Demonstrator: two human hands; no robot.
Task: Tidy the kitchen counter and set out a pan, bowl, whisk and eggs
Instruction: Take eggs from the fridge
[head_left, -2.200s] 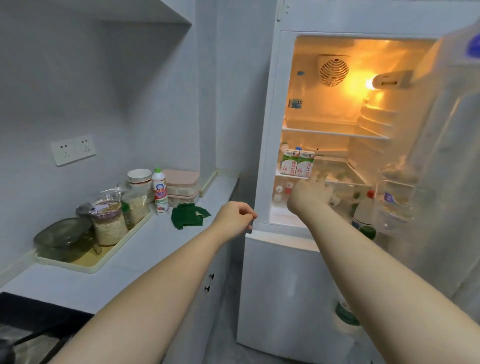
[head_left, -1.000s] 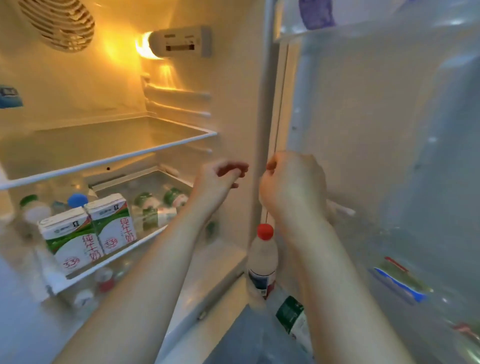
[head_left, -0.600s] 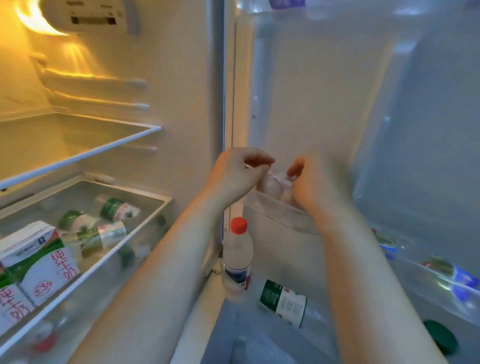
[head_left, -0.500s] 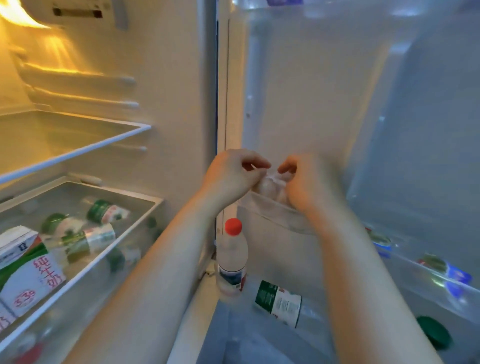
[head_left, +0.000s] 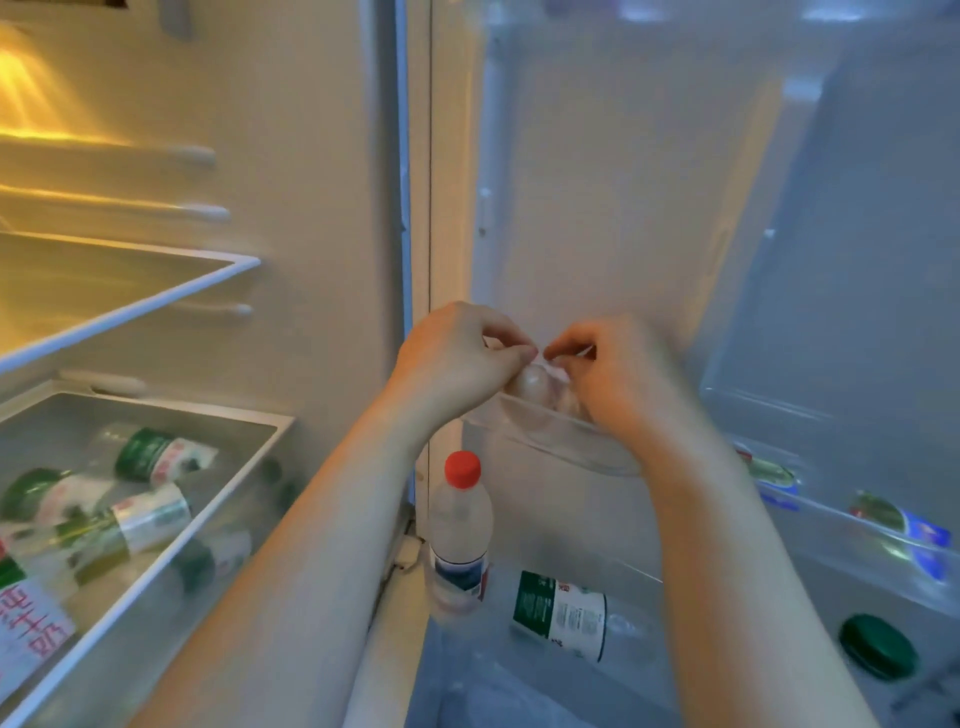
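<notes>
Pale eggs (head_left: 531, 385) lie in what looks like a clear plastic bag in a transparent shelf (head_left: 566, 441) on the open fridge door. My left hand (head_left: 457, 358) and my right hand (head_left: 618, 374) meet just above them. The thumb and fingertips of each hand pinch the thin clear plastic at the top of the bag, almost touching each other. My right hand hides the rest of the eggs. No pan, bowl or whisk is in view.
Below the shelf a red-capped bottle (head_left: 460, 530) stands and a green-labelled bottle (head_left: 563, 613) lies in the door's bottom rack. The fridge's glass shelf (head_left: 156, 296) is at left, over a drawer (head_left: 218, 509) holding several bottles and a milk carton (head_left: 26, 623).
I turned from the counter and fridge interior to the door shelf. Both hands came together over the eggs and now pinch the plastic more closely than half a second ago.
</notes>
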